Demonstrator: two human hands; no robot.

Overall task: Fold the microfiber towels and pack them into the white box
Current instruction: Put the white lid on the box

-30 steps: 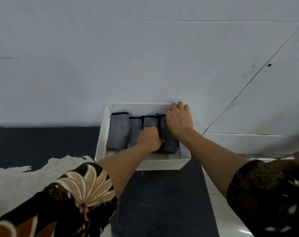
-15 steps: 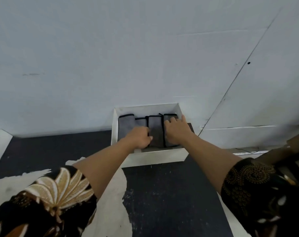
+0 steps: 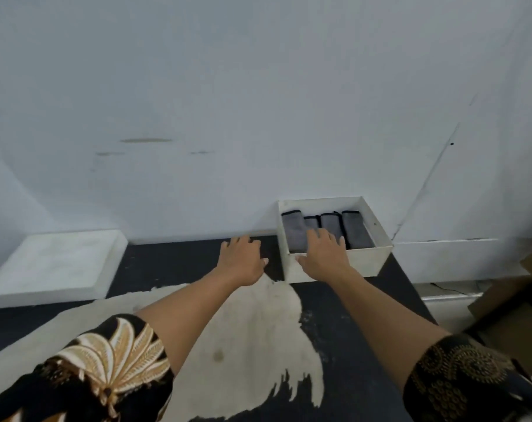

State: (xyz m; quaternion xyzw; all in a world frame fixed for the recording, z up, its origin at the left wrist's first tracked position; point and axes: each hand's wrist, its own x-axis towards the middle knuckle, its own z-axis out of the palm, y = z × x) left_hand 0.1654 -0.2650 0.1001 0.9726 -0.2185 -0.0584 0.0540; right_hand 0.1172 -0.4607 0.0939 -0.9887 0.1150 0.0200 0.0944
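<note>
**Left hand (image 3: pixel 243 260) now out of the white rectangular cardboard box (image 3: pixel 365 264) and over the black worktop (image 3: pixel 173 263) beside it; right hand (image 3: pixel 324 254) drawn back to the box's near wall.**

Contents: four grey folded microfiber towels with black edging (image 3: pixel 354 229), upright in a row inside the box, which sits at the worktop's far edge against the white wall (image 3: pixel 258 102). Left fingers (image 3: pixel 232 243) apart, relaxed, holding nothing. Right fingers (image 3: pixel 318 234) straight and spread over the left towels; contact uncertain. Step judged: settling the packed row. Advice: press evenly with flat fingers, crowd the row toward one wall so the folds stay closed, and steady the box with the free hand.
</note>
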